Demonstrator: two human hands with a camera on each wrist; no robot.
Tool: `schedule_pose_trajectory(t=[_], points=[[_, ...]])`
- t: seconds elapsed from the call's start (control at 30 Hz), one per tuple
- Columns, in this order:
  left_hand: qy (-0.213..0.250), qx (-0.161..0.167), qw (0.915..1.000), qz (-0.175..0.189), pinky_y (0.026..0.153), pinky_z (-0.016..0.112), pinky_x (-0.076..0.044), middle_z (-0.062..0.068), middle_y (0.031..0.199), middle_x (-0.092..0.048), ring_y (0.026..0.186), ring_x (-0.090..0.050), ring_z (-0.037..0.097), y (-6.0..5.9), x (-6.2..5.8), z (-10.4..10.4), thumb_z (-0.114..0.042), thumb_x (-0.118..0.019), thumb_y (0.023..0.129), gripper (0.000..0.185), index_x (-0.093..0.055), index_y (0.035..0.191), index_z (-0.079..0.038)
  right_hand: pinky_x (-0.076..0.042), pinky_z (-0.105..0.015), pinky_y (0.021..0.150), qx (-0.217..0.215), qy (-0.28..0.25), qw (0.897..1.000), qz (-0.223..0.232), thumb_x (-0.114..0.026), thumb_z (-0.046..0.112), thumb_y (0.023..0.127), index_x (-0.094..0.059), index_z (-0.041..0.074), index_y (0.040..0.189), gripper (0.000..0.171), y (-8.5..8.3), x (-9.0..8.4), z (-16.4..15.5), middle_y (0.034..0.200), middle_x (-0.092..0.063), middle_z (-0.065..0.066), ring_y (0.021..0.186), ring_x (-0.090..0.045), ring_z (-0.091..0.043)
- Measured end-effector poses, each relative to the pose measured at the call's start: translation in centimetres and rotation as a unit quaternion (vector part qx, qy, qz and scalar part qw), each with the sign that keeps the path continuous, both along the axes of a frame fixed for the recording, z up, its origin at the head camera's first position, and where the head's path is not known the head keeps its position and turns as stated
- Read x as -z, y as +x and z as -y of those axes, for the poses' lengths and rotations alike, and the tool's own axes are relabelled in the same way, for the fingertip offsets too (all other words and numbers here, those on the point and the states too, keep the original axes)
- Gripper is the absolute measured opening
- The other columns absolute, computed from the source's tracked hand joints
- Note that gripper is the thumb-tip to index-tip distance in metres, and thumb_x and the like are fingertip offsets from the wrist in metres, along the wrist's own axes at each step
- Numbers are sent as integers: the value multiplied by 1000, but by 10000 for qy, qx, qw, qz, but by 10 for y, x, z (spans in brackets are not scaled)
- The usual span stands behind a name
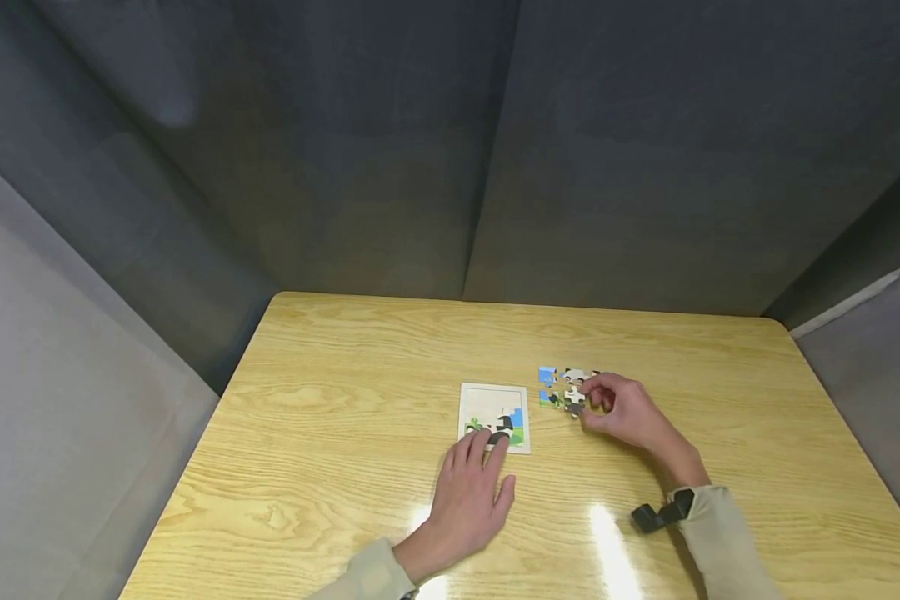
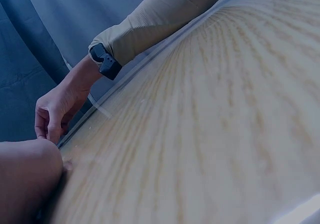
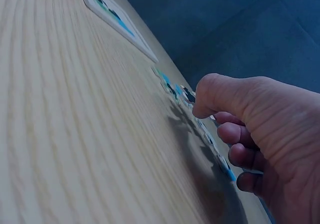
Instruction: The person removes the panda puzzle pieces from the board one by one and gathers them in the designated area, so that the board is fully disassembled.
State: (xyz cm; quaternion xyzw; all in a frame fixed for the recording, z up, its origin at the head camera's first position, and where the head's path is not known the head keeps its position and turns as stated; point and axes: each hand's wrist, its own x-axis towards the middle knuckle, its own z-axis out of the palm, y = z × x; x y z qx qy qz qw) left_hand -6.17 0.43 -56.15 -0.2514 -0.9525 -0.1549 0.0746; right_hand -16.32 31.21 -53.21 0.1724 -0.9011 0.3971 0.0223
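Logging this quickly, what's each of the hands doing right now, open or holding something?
Left hand: open, fingers straight, pressing on the square wooden puzzle tray.
Right hand: fingers curled at the loose blue-and-white puzzle pieces; a grip cannot be told.

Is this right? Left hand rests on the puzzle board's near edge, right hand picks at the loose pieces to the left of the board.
Not quite. In the head view the loose pieces lie right of the puzzle board. The left hand rests on its near edge; the right hand picks at them.
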Motion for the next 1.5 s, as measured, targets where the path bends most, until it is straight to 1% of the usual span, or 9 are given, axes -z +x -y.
schedule_pose_trajectory(t=[0.3,0.6,0.8,1.1,1.33,1.43,1.5], points=[[35,19,10000,-54,114,48,-38,12,153,-42,144,-37,31,1,-1,0,-39,-43,109,53,-45,156,-14,-39,-23,58,163,289,9994,77,-84,2,74,-72,2,102,29,-2,4,-5,78,-60,-6,65,-47,-10],[58,-1,9999,-95,115,48,-37,12,153,-42,144,-37,31,2,-2,0,-39,-44,109,54,-45,156,-14,-39,-23,60,171,449,9987,176,-82,2,77,-72,1,103,28,-3,4,-6,78,-59,-4,67,-48,-13],[-1,-33,10000,-90,114,48,-39,11,153,-43,143,-38,31,3,-2,-1,-41,-44,109,54,-46,155,-14,-40,-23,61,162,516,9983,238,-81,3,77,-72,2,103,27,-4,4,-7,78,-59,-3,66,-47,-10],[16,-32,9999,-142,113,48,-39,11,152,-43,143,-38,31,3,-1,-1,-41,-44,109,54,-47,155,-14,-40,-24,60,177,485,9982,293,-80,2,78,-72,0,106,29,-3,3,-6,80,-60,-4,68,-48,-13],[79,-32,9997,-224,114,48,-38,11,152,-44,142,-39,30,1,3,0,-40,-45,108,53,-47,155,-14,-39,-23,59,298,313,9991,-40,-83,3,79,-71,-1,108,32,1,7,-3,81,-61,-6,66,-48,-13],[94,-7,9998,-183,114,48,-38,11,152,-43,142,-38,31,0,3,1,-40,-46,108,54,-48,155,-14,-39,-23,58,342,220,9990,-201,-84,3,78,-71,0,107,32,3,9,0,80,-61,-6,64,-48,-12],[100,-7,9998,-154,114,49,-38,12,153,-43,143,-37,31,0,4,2,-40,-46,108,54,-47,155,-14,-40,-22,57,290,120,9989,-335,-84,1,78,-71,1,107,31,6,9,5,79,-61,-5,63,-48,-12]])
